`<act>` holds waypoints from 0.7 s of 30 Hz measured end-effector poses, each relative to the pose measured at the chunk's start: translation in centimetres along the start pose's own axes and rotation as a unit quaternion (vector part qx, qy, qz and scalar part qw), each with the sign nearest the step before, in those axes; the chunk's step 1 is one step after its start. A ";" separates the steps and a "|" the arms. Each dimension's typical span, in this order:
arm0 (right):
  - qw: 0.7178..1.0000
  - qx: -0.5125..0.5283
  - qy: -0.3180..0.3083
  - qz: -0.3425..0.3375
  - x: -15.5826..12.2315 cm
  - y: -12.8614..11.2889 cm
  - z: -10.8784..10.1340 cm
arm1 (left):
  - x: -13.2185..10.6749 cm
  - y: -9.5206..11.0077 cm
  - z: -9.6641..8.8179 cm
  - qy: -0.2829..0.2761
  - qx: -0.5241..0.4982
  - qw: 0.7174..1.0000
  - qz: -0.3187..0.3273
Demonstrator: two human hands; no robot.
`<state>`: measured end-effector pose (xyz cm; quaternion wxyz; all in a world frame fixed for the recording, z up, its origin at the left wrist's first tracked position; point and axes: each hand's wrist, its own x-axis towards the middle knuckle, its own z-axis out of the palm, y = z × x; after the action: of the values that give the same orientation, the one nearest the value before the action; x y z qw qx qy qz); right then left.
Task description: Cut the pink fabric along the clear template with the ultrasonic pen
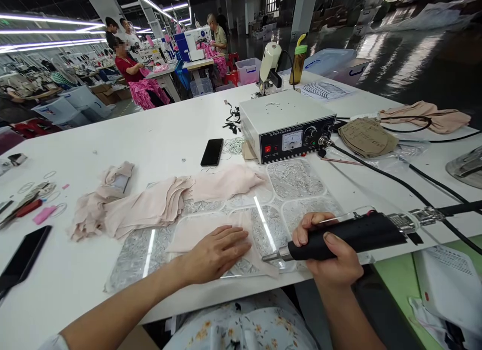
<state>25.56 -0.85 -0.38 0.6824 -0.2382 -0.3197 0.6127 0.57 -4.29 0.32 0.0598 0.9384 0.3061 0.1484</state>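
Observation:
My right hand (pixel 331 252) is wrapped round the black handle of a cutting tool (pixel 350 237), whose metal tip rests at the edge of a pale pink fabric piece (pixel 188 234). My left hand (pixel 216 252) lies flat with fingers spread on that fabric, pressing it against a clear glass plate (pixel 131 254) on the white table. A thick black cable runs from the tool's rear to a white control box (pixel 286 124) with a dial and gauge.
A pile of pink fabric pieces (pixel 150 204) lies left of the plate. Two black phones (pixel 212 151) (pixel 22 259), scissors and small tools (pixel 26 202) sit on the table. Paper patterns (pixel 367 136) and cloth lie at the right. Other people work at sewing stations behind.

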 end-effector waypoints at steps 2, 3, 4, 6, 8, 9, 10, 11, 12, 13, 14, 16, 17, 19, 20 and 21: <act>1.000 0.000 -0.004 0.004 -0.1 0.0 0.0 | 0.0 0.1 0.1 0.000 0.004 1.000 -0.009; 1.000 0.000 -0.005 0.004 -0.1 0.0 0.0 | 0.0 0.1 0.2 -0.002 0.005 1.000 -0.012; 1.000 -0.001 -0.007 0.004 -0.2 0.0 0.0 | 0.0 0.0 0.2 -0.005 0.004 1.000 -0.014; 1.000 -0.004 -0.013 0.001 -0.3 0.0 0.1 | -0.1 0.0 0.3 -0.014 0.000 1.000 -0.014; 1.000 -0.005 -0.020 -0.001 -0.4 -0.1 0.2 | -0.1 -0.1 0.3 -0.022 -0.004 1.000 -0.016; 1.000 -0.005 -0.023 -0.001 -0.5 -0.1 0.2 | -0.1 0.0 0.3 -0.026 -0.006 1.000 -0.018; 1.000 -0.004 -0.025 0.001 -0.6 -0.2 0.2 | -0.1 0.0 0.3 -0.030 -0.007 0.999 -0.020; 1.000 -0.003 -0.026 0.003 -0.7 -0.3 0.3 | -0.1 0.1 0.3 -0.035 -0.009 0.999 -0.023; 1.000 -0.002 -0.028 0.004 -0.7 -0.4 0.3 | -0.1 0.1 0.2 -0.041 -0.010 0.999 -0.025; 0.999 -0.001 -0.031 0.006 -0.8 -0.4 0.3 | -0.1 0.2 0.2 -0.046 -0.011 0.999 -0.027; 0.999 -0.001 -0.034 0.008 -0.8 -0.5 0.3 | -0.1 0.2 0.1 -0.052 -0.012 0.998 -0.029; 0.999 0.000 -0.039 0.010 -0.8 -0.6 0.3 | -0.1 0.3 0.0 -0.062 -0.015 0.998 -0.030; 0.999 0.000 -0.041 0.012 -0.8 -0.6 0.3 | -0.2 0.4 -0.1 -0.066 -0.017 0.997 -0.031; 0.999 0.001 -0.042 0.016 -0.8 -0.6 0.3 | -0.2 0.4 -0.2 -0.071 -0.024 0.997 -0.034; 0.999 0.001 -0.041 0.017 -0.8 -0.6 0.3 | -0.2 0.4 -0.2 -0.073 -0.028 0.996 -0.036; 0.999 0.001 -0.041 0.018 -0.8 -0.7 0.3 | -0.2 0.4 -0.2 -0.075 -0.031 0.996 -0.037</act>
<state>25.75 -1.79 0.17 0.6580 -0.2175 -0.3424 0.6345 0.57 -4.74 0.57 0.1172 0.9326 0.3306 0.0853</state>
